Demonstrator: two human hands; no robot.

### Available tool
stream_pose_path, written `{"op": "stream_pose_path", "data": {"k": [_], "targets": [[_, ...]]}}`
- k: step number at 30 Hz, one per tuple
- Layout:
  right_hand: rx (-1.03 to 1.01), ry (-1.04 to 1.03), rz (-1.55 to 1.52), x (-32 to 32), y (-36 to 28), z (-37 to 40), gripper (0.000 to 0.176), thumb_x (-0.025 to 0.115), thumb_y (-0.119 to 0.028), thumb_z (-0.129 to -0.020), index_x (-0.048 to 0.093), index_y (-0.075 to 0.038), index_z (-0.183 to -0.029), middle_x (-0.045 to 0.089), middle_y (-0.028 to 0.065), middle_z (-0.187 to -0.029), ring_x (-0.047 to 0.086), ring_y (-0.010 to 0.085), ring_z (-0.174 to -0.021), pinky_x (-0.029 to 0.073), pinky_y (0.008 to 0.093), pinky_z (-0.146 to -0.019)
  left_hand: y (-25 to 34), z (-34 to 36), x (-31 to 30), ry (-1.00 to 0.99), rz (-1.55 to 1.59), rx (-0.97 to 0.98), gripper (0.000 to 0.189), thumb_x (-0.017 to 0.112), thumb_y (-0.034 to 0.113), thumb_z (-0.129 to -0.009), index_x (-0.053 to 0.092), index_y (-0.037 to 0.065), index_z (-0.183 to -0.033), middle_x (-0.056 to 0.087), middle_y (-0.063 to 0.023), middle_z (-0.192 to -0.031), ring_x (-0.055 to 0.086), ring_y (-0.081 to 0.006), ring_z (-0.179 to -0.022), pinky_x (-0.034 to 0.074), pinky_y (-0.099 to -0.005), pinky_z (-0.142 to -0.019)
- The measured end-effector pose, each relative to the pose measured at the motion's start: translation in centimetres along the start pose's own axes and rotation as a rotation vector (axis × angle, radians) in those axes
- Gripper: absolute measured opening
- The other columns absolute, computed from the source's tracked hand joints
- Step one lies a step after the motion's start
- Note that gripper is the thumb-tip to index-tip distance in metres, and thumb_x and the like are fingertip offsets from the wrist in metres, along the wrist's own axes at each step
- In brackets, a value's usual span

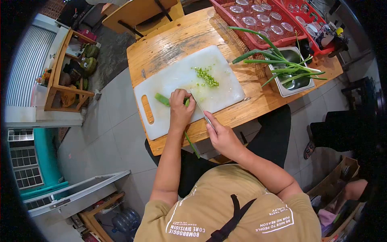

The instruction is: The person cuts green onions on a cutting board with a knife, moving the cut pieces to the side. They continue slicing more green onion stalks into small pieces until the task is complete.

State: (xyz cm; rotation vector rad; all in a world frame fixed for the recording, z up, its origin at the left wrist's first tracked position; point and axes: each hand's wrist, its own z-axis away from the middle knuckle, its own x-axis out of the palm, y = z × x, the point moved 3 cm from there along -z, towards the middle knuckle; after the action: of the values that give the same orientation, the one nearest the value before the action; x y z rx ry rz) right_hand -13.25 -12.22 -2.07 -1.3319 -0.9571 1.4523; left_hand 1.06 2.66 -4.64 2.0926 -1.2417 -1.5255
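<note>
A white cutting board [177,72] with a slot handle lies at a slant on the wooden table. My left hand [181,105] presses down on it with curled fingers, gripping a green onion [162,99]. One thick green end sticks out to the left, and a thin leaf hangs over the table's front edge. My right hand [221,135] is closed round the handle of a knife [200,106]. Its blade points up and left, with the tip beside my left fingertips. Chopped green onion [207,76] lies in a small heap farther up the board.
A metal container [296,88] at the table's right holds long green onions [278,60]. Behind it, a red basket [242,30] holds several upturned glasses, with another red basket [320,46] beside it. A wooden chair [137,16] stands beyond the table [149,48]. Someone's foot shows at right.
</note>
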Motion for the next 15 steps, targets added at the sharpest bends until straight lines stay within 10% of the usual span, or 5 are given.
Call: {"op": "stream_pose_path", "data": {"k": [15], "targets": [[0.002, 0.033, 0.144, 0.0, 0.9, 0.9, 0.050, 0.055, -0.022, -0.113, 0.048, -0.014, -0.162, 0.067, 0.0310, -0.081, 0.070, 0.0465, -0.073, 0.055, 0.0507, -0.071, 0.0, 0.0, 0.0, -0.002, 0.004, 0.015, 0.012, 0.073, 0.008, -0.090, 0.062, 0.003, -0.093, 0.062, -0.0135, -0.096, 0.060, -0.0363, -0.097, 0.047, -0.0489, -0.090]]}}
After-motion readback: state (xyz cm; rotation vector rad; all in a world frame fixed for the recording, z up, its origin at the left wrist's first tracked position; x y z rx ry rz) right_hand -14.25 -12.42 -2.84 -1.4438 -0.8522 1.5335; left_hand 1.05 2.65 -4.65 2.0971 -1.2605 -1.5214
